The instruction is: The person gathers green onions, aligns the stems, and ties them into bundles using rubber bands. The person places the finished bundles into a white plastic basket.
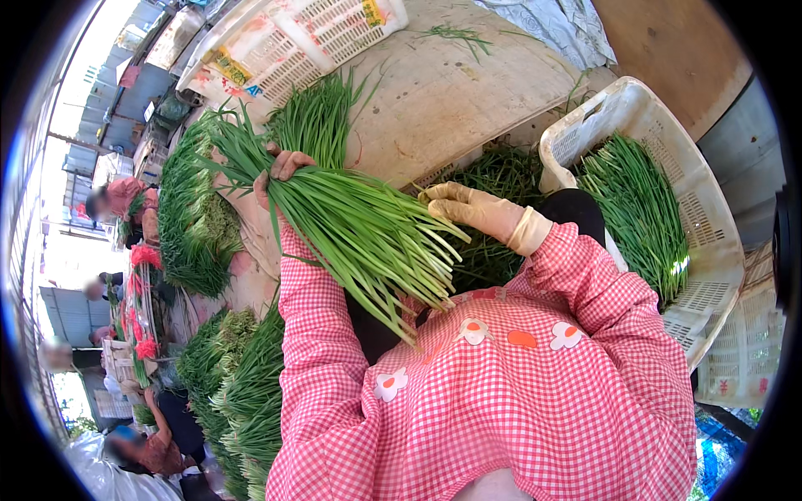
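Observation:
My left hand [285, 168], bare and soiled, is closed around a large bunch of garlic chives [369, 219]. Green leaves stick out beyond the fist at the upper left, and the pale stem ends fan out towards the lower right. My right hand [476, 210] wears a thin yellowish glove, with its fingers bent beside the stem ends. Whether it pinches a stalk is not clear. Another pile of chives [319, 116] lies on the board just beyond my left hand.
A white plastic crate [705, 219] with chives stands at the right; another crate [294, 53] is at the top. Loose greens [489, 250] lie below the board [438, 113]. Chive heaps [194, 213] line the left. Several people, one with a reddish sleeve [150, 216], are farther left.

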`<state>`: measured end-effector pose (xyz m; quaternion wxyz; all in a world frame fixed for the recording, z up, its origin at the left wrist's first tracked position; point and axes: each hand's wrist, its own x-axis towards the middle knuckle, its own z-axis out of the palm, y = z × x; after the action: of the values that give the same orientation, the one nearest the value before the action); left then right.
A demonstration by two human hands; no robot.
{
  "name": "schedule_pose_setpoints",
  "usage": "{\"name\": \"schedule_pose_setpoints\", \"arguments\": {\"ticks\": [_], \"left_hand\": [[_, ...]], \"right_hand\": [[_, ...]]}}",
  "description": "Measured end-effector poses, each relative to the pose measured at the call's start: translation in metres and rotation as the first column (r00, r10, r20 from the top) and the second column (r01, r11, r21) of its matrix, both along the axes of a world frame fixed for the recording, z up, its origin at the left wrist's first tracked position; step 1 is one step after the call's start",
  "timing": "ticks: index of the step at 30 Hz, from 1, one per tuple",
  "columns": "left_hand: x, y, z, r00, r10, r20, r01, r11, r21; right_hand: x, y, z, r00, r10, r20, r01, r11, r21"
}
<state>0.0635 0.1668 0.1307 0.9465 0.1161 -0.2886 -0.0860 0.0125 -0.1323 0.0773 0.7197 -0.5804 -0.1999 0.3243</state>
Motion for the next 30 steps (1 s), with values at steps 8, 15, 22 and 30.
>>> {"name": "schedule_pose_setpoints", "arguments": {"ticks": [8, 15, 22, 30], "left_hand": [[0.006, -0.030, 0.011, 0.998, 0.066, -0.006, -0.065, 0.995, 0.076], [0.006, -0.033, 0.017, 0.987, 0.139, -0.082, -0.132, 0.987, 0.091], [0.005, -0.042, 0.021, 0.990, 0.118, -0.075, -0.111, 0.989, 0.094], [-0.003, -0.049, 0.030, 0.987, 0.150, -0.049, -0.140, 0.976, 0.164]], "right_hand": [[-0.001, 0.007, 0.020, 0.777, -0.042, 0.628, 0.369, 0.839, -0.400], [-0.009, -0.008, 0.000, 0.784, -0.101, 0.612, 0.402, 0.834, -0.377], [-0.015, -0.007, -0.004, 0.777, -0.269, 0.569, 0.514, 0.793, -0.327], [-0.009, -0.022, -0.007, 0.908, 0.095, 0.408, 0.269, 0.614, -0.742]]}}
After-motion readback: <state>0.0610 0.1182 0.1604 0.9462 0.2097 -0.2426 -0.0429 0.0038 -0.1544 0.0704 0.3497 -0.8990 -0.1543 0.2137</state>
